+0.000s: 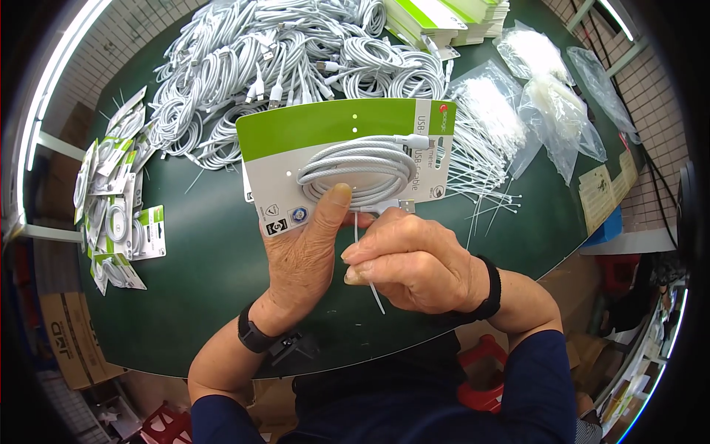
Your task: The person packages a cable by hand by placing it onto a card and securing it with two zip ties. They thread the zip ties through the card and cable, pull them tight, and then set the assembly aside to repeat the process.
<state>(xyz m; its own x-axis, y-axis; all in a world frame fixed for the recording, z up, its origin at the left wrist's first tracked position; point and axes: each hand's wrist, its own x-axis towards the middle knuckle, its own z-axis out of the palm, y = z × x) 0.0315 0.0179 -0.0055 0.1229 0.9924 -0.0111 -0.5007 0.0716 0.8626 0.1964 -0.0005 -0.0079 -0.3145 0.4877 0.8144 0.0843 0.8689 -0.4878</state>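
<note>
A white and green backing card (pixel 333 126) is held up over the near middle of the table, tilted slightly. Against its front lies a coiled white USB cable (pixel 355 166), one plug at the upper right of the coil, the metal plug at the lower right. My left hand (pixel 303 259) grips card and coil from below, thumb pressed on the coil. My right hand (pixel 414 259) pinches a thin white cable tie (pixel 378 297) that hangs from under the coil; its tail points down toward me. The fingers behind the card are hidden.
A large heap of coiled white cables (pixel 222 81) covers the table's far side. Stacked cards (pixel 444 22) stand beyond it. Loose cable ties (pixel 481 140) and plastic bags (pixel 555 111) lie at right. Carded cables (pixel 118 214) pile up on the left. A red stool (pixel 484 374) stands below the edge.
</note>
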